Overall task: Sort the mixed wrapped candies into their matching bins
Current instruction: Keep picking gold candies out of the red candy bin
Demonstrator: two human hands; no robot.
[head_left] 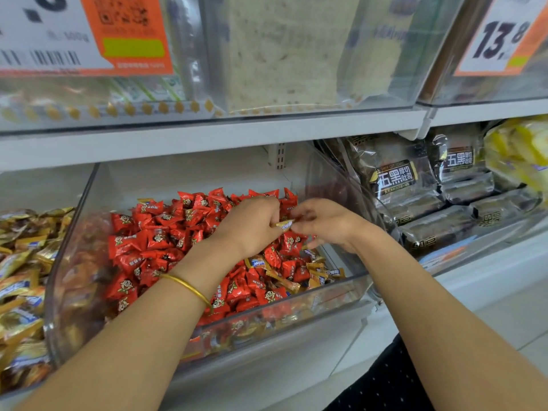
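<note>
A white shelf runs above both hands. Under the fingers sits a clear bin, heaped with red candies that spread below and to the left of the knuckles. Far left of the fingers, a neighbouring bin is piled with gold candies. To the right of the fingers, beyond the bin's wall, dark bread packs are stacked.

The left hand hovers over the red heap with its fingers curled tight, gripping one end of a gold candy that juts out towards the other hand. The right hand faces it, thumb on top and fingers bent beneath, its fingertips meeting the candy's free end; whether they actually pinch it cannot be told. The candy hangs between the two hands, above the red ones.

Just below the right fingers, stray gold candies lie among the red, near the bin's front corner. A thin gold bracelet circles the left wrist.
</note>
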